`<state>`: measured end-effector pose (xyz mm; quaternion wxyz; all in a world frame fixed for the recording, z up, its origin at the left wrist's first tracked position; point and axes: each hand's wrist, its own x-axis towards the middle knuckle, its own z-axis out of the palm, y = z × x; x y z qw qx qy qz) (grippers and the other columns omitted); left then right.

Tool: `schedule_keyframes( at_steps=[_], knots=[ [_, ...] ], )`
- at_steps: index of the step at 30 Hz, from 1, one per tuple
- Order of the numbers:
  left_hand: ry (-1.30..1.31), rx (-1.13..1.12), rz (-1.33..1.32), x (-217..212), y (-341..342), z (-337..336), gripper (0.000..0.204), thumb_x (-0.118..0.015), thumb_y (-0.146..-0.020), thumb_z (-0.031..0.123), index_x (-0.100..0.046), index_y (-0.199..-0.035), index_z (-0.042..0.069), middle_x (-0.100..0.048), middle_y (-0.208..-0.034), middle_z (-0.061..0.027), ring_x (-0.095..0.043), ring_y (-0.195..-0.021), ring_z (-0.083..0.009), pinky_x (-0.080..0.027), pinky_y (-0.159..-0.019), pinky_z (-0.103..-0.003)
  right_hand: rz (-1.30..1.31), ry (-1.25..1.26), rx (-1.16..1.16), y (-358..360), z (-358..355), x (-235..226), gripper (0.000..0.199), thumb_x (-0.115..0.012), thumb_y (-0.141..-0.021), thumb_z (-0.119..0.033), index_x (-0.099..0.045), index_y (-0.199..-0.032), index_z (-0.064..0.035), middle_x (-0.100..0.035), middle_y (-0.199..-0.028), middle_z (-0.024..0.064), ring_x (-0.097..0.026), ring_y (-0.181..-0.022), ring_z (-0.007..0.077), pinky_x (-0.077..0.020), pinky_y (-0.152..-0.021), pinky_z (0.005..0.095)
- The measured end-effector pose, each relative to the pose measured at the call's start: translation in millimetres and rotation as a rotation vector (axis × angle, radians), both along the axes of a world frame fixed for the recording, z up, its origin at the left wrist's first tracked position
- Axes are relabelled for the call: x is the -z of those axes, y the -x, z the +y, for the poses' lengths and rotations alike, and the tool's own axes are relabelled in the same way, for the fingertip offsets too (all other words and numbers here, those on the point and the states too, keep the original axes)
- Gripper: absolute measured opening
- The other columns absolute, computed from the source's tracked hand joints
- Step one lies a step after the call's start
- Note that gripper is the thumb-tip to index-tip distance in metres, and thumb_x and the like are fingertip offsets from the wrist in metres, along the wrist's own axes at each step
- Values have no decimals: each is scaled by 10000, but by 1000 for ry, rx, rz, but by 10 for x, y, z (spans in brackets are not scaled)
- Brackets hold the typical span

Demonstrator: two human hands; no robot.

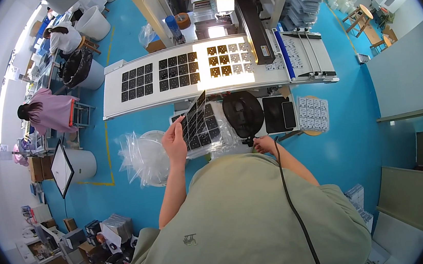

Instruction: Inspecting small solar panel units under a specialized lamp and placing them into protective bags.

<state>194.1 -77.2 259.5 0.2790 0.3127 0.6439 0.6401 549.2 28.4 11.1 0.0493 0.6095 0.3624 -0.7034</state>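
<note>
My left hand [174, 142] pinches the edge of a thin dark sheet [198, 114], which tilts up on edge. Beneath it, more sheets of black squares [210, 128] lie in clear plastic. My right hand [264, 145] is closed low in front of a rounded black bag-like thing [243, 115]; what its fingers hold, if anything, is too small to make out. Beyond both hands runs a long white machine bed [115, 102] carrying black square pieces [137, 82] in grids. Bright light falls on one grid [219, 60] under the machine.
A phone [288, 115] lies on a black flat panel [273, 114] at right. Beyond that, a patterned white sheet [313, 113] rests on a round stool. Clear plastic bags [142, 160] fill a white bin at left. A black cable [294, 206] hangs down my front. Two people sit at far left.
</note>
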Motion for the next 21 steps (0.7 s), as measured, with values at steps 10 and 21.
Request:
schedule_keyframes(
  at_steps=[10,21],
  knots=[
    [52,-5,9,-25,-35,-46,260,-548,-1027,87,-701,-1189,-46,-728,-1131,-74,-634,-1006,-95,-480,-913,-228,23,-11,-19,7,-22,-52,353,-601,-998,-395,-644,-995,-45,-656,-754,71,-634,-632,186,-520,-548,329],
    [29,4,-15,-77,-83,-72,261,-548,-1028,88,-701,-1197,-38,-729,-1136,-72,-634,-1006,-91,-477,-912,-224,-8,-24,-31,-12,-24,-91,356,-613,-988,-398,-658,-985,-45,-649,-757,58,-635,-635,176,-518,-549,325]
  ],
)
